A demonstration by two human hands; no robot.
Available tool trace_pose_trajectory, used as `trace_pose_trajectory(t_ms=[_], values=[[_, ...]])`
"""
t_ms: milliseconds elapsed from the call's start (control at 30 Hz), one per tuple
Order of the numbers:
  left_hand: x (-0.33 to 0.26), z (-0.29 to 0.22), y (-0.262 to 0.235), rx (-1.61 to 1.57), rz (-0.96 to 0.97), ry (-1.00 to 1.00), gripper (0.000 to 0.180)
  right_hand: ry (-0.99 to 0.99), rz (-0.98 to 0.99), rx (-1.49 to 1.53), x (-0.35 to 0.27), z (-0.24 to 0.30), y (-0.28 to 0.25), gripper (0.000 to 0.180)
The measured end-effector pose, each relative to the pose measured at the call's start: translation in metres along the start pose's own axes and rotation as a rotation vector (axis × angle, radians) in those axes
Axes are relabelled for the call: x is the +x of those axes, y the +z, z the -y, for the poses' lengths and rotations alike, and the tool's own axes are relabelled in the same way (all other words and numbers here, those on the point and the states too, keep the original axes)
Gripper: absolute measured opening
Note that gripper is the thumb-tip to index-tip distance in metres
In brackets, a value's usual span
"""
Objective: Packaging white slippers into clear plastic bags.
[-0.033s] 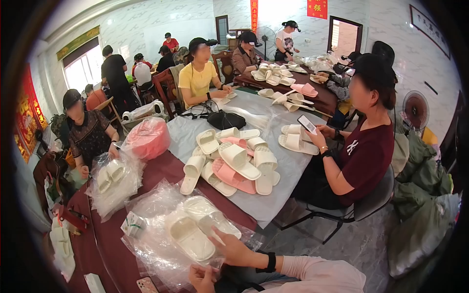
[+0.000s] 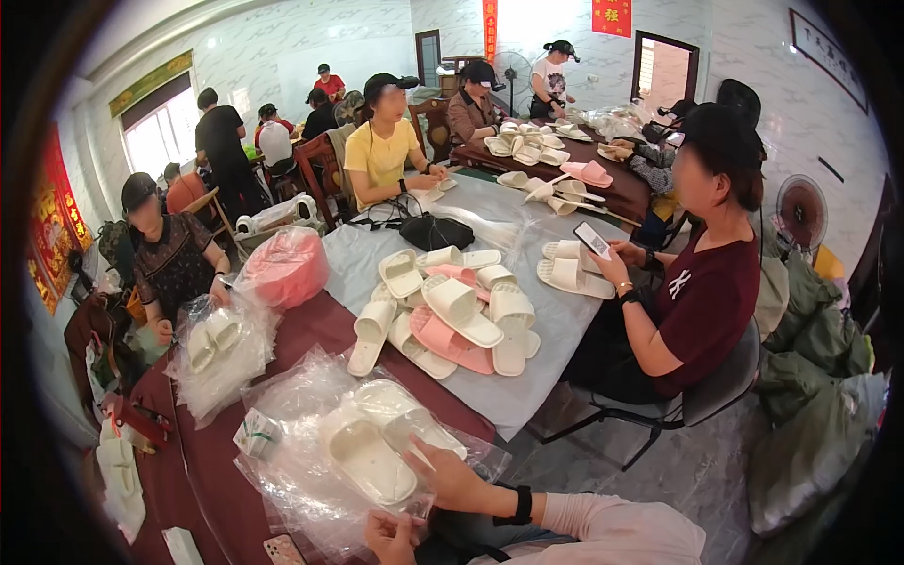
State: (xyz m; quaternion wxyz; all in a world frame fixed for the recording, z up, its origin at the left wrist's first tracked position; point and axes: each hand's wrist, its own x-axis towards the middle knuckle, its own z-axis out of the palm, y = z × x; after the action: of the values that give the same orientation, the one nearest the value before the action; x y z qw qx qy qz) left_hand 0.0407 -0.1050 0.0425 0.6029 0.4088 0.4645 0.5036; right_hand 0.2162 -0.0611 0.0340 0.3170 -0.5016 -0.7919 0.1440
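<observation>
A pair of white slippers [image 2: 369, 463] lies in a clear plastic bag [image 2: 301, 508] in front of me, soles down and heels toward me. My right hand [image 2: 454, 478] is at the heel end, its thumb side over the slippers and its other fingers partly hidden; it seems to hold them through or inside the film. Close to the near edge, my left hand [image 2: 391, 537] pinches the bag's rim with fingertips together. Under the slippers lie more layers of clear film. A small white-and-green packet [image 2: 257, 435] sits on the bag's left side.
White and pink slippers [image 2: 452, 320] are heaped on the grey-covered table [image 2: 556, 358]. A pink bundle [image 2: 285, 268] and another bagged pair [image 2: 215, 341] lie left. A phone [image 2: 282, 549] rests at the near edge. At right sits a co-worker [image 2: 711, 292] holding a phone; others sit around.
The slippers and bag have shifted very slightly, and my right hand has moved a touch with them. Otherwise the scene looks the same.
</observation>
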Motion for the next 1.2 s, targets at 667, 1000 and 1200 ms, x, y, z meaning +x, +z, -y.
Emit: trace_pose_trajectory(t_ms=[667,1000,1200], values=[[-0.010,-0.017,0.008,0.004,0.192,-0.086,0.023,-0.094,-0.069,-0.211,-0.007,-0.014,0.014,0.047],[-0.008,-0.013,0.006,-0.040,0.200,-0.124,0.024,-0.073,-0.054,-0.230,-0.009,-0.018,0.027,0.044],[-0.006,-0.004,0.003,0.008,0.178,-0.056,0.023,-0.069,-0.066,-0.236,-0.009,-0.018,0.029,0.045]])
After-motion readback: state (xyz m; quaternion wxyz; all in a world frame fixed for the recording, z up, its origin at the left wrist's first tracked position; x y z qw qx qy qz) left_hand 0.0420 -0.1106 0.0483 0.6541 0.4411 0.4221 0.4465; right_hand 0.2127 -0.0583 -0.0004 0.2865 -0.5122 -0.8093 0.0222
